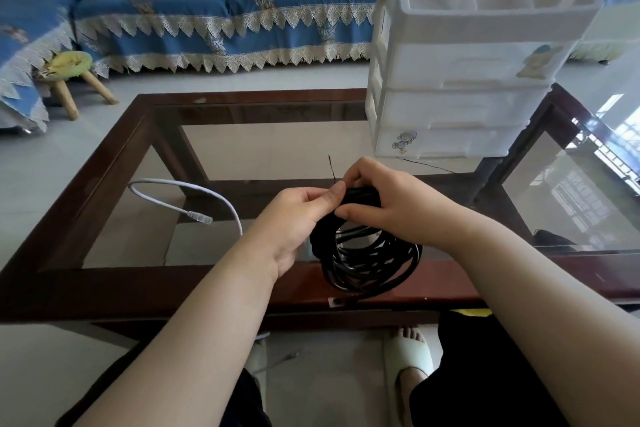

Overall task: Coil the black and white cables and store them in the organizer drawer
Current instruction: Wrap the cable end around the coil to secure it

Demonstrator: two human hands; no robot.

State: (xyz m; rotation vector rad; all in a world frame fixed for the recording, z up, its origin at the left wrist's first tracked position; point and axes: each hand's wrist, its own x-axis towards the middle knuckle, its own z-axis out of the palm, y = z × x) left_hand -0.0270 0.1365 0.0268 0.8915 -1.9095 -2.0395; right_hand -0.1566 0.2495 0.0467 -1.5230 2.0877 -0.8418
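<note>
A black cable point(367, 262) hangs in a round coil of several loops above the table's near edge. My right hand point(391, 204) grips the top of the coil, fingers curled round the bundle. My left hand point(298, 218) pinches the coil's top from the left, fingertips meeting the right hand. A thin black tie strand point(331, 166) sticks up between the hands. The white cable point(180, 199) lies uncoiled on the glass at the left, its clear plug pointing right. The white organizer point(460, 80) stands at the back right, its drawers closed.
The table point(104, 163) has a glass top in a dark wooden frame. A blue covered sofa point(221, 10) runs along the back, with a small wooden stool point(71, 76) on the floor at the left. My feet in pale slippers point(412, 357) are under the table's near edge.
</note>
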